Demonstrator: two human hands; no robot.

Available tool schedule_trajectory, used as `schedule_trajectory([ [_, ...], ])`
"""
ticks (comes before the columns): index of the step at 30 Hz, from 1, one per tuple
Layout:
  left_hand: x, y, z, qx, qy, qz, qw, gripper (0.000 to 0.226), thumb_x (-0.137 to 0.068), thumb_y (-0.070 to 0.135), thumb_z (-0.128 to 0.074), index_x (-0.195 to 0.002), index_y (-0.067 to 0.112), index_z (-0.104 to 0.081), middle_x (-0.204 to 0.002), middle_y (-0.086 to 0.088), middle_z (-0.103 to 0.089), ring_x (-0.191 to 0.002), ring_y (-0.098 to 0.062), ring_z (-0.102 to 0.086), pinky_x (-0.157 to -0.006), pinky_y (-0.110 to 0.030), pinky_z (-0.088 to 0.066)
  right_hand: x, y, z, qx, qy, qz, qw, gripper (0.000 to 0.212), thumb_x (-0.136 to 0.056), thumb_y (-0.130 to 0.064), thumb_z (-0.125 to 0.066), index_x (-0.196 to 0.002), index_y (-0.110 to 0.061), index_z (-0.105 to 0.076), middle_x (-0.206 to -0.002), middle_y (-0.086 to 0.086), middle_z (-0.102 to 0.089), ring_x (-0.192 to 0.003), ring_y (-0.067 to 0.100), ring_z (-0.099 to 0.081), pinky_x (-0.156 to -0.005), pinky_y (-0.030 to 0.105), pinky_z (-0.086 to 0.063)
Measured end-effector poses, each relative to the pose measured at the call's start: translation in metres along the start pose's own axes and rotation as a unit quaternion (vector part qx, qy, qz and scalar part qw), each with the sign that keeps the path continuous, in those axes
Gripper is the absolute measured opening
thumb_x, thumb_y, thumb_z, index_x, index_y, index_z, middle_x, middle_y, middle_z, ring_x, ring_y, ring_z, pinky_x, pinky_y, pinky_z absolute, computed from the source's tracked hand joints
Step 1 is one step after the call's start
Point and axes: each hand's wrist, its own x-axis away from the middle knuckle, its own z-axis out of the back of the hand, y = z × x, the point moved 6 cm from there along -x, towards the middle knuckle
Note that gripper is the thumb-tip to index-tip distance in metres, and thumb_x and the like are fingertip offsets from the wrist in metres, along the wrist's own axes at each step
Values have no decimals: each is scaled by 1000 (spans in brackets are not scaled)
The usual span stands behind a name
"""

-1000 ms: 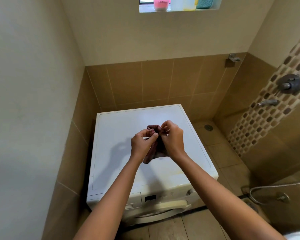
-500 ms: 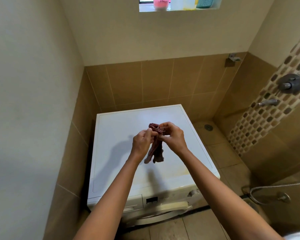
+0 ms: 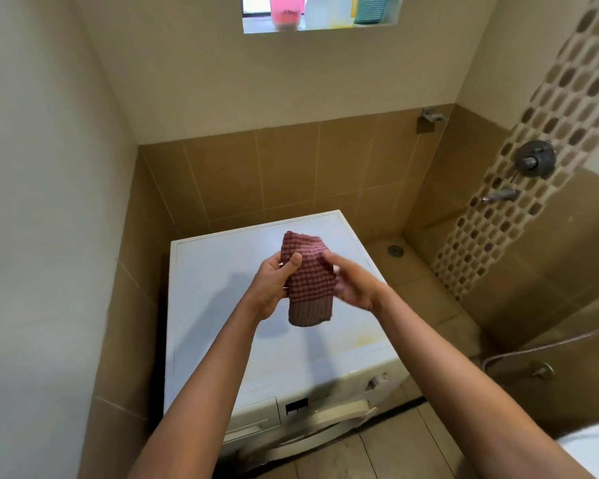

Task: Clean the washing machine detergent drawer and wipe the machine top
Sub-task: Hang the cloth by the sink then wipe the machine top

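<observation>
A white front-loading washing machine [image 3: 222, 271] stands in the corner, its flat top bare with a yellowish stain near the front right. The detergent drawer [image 3: 253, 421] sits shut at the front left of the panel. Above the top I hold a folded maroon checked cloth [image 3: 308, 288] between both hands. My left hand [image 3: 274, 288] grips its left edge, thumb on the front. My right hand [image 3: 353, 285] is blurred and presses against its right side.
Tiled walls close in on the left and behind the machine. A tap [image 3: 498, 196] and shower valve [image 3: 535, 159] are on the right wall, a hose [image 3: 547, 347] hangs lower right, and a floor drain [image 3: 394, 249] lies beyond. Bottles [image 3: 320, 10] stand on the window ledge.
The cloth was a twisted bunch pinched between both hands; now it is spread into a flat folded pad. My right hand has slid to its right side.
</observation>
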Motion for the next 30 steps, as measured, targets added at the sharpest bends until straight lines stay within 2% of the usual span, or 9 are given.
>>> schedule_trajectory([
  [3,-4,-3,-5,6,-6,38,999,40,-94,31,-57,-124,5,-56,-118,-13,-66,-109,-29,-63,-85,-40,-57,5,25,12,76,-26,-20,997,60,-82,-30,-71,-131,-3,-51,-127,22,-57,-120,39,-54,-104,48,-42],
  [6,-8,-7,-10,-34,-43,71,996,44,-86,18,-70,-123,1,-57,-116,-14,-67,-108,-28,-64,-82,-33,-57,11,27,33,86,103,18,991,75,-73,-19,-81,-134,-4,-41,-124,24,-59,-113,35,-60,-96,43,-50],
  [8,-12,-15,-13,-108,-58,95,988,55,-75,12,-81,-122,2,-56,-115,-14,-66,-109,-28,-63,-85,-34,-57,18,27,43,115,169,51,978,75,-75,-13,-80,-133,-16,-32,-121,25,-59,-107,32,-63,-89,38,-54],
  [11,-21,-26,-23,-222,-45,107,968,85,-60,10,-90,-129,6,-41,-123,-7,-55,-118,-26,-54,-93,-37,-55,31,27,50,145,169,97,970,72,-75,-10,-78,-128,-33,-36,-115,26,-58,-106,35,-62,-85,40,-56],
  [13,-23,-29,-36,-273,-37,94,957,99,-62,5,-89,-136,13,-23,-125,-3,-43,-120,-22,-47,-93,-34,-53,42,26,55,158,162,118,967,68,-76,-3,-74,-128,-34,-43,-114,25,-58,-106,35,-61,-84,39,-56],
  [15,-29,-34,-53,-317,-45,67,945,106,-62,4,-89,-138,19,-17,-133,-5,-40,-125,-25,-47,-95,-37,-52,57,24,63,158,180,136,961,63,-76,5,-71,-126,-28,-51,-114,23,-59,-105,32,-61,-80,34,-55],
  [20,-30,-40,-107,-342,-76,-1,937,105,-63,1,-88,-139,24,-20,-144,-13,-38,-127,-31,-48,-98,-41,-52,104,28,94,46,263,128,955,45,-75,14,-67,-112,-12,-61,-106,15,-62,-94,25,-63,-75,30,-55],
  [25,-10,-49,-178,-360,-155,-56,918,90,-59,8,-92,-132,20,-42,-134,-4,-49,-118,-24,-54,-89,-36,-56,166,42,126,-96,254,-1,962,43,-88,2,-54,-124,-21,-49,-113,12,-60,-92,24,-60,-78,38,-49],
  [30,25,-67,-260,-362,-239,-92,896,81,-52,4,-93,-119,20,-52,-118,-2,-59,-106,-21,-62,-88,-43,-57,258,56,163,-197,308,-38,930,29,-90,-3,-52,-113,-21,-55,-110,10,-61,-95,24,-60,-85,41,-47],
])
